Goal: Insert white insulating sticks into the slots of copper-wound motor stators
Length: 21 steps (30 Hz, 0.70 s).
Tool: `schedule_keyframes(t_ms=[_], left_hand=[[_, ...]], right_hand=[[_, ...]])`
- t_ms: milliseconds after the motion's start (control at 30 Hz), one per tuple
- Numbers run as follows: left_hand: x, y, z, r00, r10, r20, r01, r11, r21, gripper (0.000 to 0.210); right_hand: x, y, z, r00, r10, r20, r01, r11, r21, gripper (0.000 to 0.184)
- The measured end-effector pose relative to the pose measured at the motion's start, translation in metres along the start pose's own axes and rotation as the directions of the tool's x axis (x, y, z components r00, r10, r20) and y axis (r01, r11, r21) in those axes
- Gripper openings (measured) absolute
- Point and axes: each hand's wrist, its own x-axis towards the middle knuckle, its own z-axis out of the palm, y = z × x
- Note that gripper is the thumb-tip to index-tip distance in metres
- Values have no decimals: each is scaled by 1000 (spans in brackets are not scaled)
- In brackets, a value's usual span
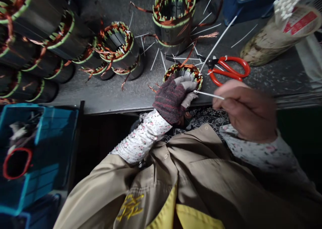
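Observation:
My left hand, in a dark striped knit glove with pale fingertips, grips the near side of a small motor stator at the bench edge. Its copper windings and light green insulators show around the top; the glove hides most of its body. From the stator's near right rim runs a white cable tie. Its tail is pinched between the thumb and fingers of my bare right hand, which is slightly blurred. A second white cable tie sticks up from the right rim. Red-handled scissors lie just right of the stator.
More stators stand behind, and several are stacked at the left. Loose cable ties lie scattered on the grey bench. A container bundled with white ties and a blue bin are at upper right. Blue crates sit lower left.

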Motion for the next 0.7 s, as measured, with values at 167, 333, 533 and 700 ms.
schedule_keyframes(t_ms=[167, 333, 533, 700], left_hand=[[-4, -12, -2, 994, 77, 81, -79, 997, 21, 22], [-6, -4, 8, 985, 58, 164, -66, 997, 47, 19], [-6, 15, 25, 980, 161, 119, -181, 966, 186, 18], [-3, 3, -17, 957, 255, 141, -284, 927, 247, 33]], right_hand=[[-10, 4, -3, 985, 104, 137, -149, 915, 376, 34], [8, 1, -1, 992, 91, -92, -50, 925, 376, 42], [58, 33, 36, 961, 162, -226, -107, 966, 236, 45], [22, 33, 22, 882, -316, -349, 202, 924, -326, 17]])
